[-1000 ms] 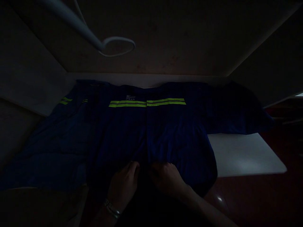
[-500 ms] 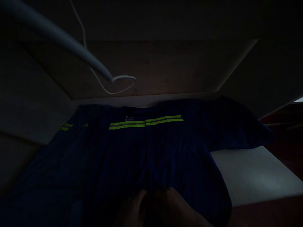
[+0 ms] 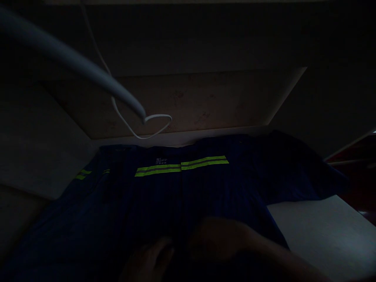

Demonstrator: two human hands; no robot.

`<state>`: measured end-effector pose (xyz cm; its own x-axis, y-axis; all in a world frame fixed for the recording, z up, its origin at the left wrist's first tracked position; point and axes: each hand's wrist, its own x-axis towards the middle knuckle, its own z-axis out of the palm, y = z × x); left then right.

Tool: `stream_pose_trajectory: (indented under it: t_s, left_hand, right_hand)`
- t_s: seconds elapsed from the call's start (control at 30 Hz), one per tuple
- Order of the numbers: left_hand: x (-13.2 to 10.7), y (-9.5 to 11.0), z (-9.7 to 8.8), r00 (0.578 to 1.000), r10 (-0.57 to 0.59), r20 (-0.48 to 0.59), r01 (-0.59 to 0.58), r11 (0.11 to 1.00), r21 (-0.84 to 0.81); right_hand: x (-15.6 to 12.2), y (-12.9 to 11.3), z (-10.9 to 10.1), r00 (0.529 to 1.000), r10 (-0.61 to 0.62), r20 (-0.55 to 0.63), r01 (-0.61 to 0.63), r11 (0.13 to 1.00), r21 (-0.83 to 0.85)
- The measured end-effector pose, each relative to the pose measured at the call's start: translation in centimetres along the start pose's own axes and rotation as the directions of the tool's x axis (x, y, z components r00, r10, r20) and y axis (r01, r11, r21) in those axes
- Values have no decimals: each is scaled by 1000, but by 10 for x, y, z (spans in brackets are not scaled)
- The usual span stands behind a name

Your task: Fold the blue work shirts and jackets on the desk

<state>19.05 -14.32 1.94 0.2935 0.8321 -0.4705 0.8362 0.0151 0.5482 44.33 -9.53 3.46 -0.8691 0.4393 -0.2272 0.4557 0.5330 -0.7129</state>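
Note:
A dark blue work jacket lies spread out front side up, with a yellow-green reflective stripe across the chest and small white print above it. At the lower middle, my left hand is over the jacket's front opening, fingers curled and apparently closed on the cloth. Close beside it on the right, my right hand is bent over the same opening. Its fingertips are lost in shadow and blur, so their grip cannot be made out.
Another blue garment part with reflective bands lies at the left. A pale tube with a thin white cord hangs across the upper left. Dark panels surround the far side. A white surface shows at the right.
The view has tilted, so the jacket and tube sit lower in the picture. My right hand has risen and shifted slightly right; my left hand has moved a little left.

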Motion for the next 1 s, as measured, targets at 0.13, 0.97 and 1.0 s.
stream_pose_trajectory:
  t_s: [0.13,0.97,1.0]
  left_hand:
    - [76,14,-59,983,154,-97,-160,986,-52]
    - [263,-13,-161,832,294,-470,-107,917,383]
    - [252,-21,-165,834,278,-477,-87,919,385]
  right_hand:
    - [43,70,-99,871,326,-367,-405,900,-162]
    - [77,190,-174,603,231,-763,-543,820,-181]
    - [71,185,-171,616,263,-742,-560,809,-178]
